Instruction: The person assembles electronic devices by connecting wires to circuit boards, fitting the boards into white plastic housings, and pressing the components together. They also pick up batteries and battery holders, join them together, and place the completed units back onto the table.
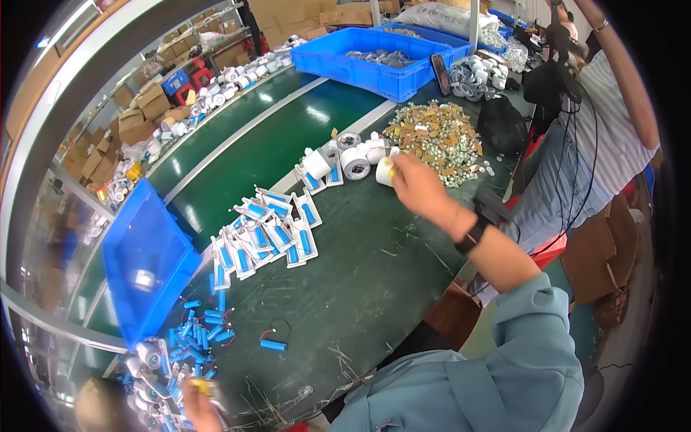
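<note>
My right hand [419,189], with yellow on its fingertips and a dark band at the wrist, closes on a white round housing [383,173] at the end of a small group. Beside it sit more white housings [355,164], some showing dark inner parts. At the lower left, my left hand [199,409], also with yellow at a fingertip, is blurred next to a pile of white parts [147,392]; what its fingers hold is not clear. Blue cylindrical battery cells [191,338] with thin wires are heaped just beyond it. One single cell [273,345] lies apart on the green table.
White frames with blue cells [263,232] form a heap mid-table. A blue bin [147,263] leans at the left. Small circuit boards [435,140] are piled far right, near a large blue crate [360,72] and a phone [440,75]. Another person [583,144] sits at right.
</note>
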Action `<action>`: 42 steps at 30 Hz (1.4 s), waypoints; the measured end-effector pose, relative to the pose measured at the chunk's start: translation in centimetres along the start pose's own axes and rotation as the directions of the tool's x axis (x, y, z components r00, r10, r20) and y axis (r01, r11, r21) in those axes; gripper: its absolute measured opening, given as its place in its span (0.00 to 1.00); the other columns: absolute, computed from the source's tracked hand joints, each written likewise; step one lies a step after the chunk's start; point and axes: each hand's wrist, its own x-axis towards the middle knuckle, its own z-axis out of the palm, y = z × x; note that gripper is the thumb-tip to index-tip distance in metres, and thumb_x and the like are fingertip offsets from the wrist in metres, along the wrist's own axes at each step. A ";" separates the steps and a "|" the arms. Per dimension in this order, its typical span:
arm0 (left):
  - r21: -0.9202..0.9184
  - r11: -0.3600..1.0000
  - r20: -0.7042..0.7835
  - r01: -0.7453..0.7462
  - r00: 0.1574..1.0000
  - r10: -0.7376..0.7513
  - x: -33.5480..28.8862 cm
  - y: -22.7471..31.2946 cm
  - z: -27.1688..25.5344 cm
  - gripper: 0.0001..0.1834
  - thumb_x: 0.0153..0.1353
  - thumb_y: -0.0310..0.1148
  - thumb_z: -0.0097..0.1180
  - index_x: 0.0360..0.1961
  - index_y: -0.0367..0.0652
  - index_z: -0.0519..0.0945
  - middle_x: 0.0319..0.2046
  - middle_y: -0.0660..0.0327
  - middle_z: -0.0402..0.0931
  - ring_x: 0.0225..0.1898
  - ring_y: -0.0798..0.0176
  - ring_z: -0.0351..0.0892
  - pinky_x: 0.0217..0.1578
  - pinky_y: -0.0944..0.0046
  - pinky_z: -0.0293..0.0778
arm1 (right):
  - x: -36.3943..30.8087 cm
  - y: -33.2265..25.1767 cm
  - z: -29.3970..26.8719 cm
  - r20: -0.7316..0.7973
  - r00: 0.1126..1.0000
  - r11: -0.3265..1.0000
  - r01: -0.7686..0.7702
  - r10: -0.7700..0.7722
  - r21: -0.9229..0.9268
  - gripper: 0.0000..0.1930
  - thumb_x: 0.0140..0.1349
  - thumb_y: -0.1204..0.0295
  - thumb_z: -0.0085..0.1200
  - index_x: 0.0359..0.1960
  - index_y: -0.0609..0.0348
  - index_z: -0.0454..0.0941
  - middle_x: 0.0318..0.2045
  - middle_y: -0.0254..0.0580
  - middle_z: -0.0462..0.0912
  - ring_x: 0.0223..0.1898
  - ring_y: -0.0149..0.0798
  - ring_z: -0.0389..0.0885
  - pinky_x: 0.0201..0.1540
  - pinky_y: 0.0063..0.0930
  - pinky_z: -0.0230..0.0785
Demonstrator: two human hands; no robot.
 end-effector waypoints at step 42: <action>-0.091 0.713 0.519 -0.696 0.578 0.630 1.1 0.5 12.6 0.08 0.59 0.27 0.55 0.39 0.39 0.81 0.39 0.51 0.80 0.45 0.45 0.76 0.50 0.52 0.70 | -2.9 -2.3 1.3 0.155 0.979 0.983 0.148 -0.131 -0.106 0.09 0.55 0.67 0.56 0.33 0.58 0.76 0.30 0.48 0.78 0.30 0.53 0.79 0.33 0.44 0.73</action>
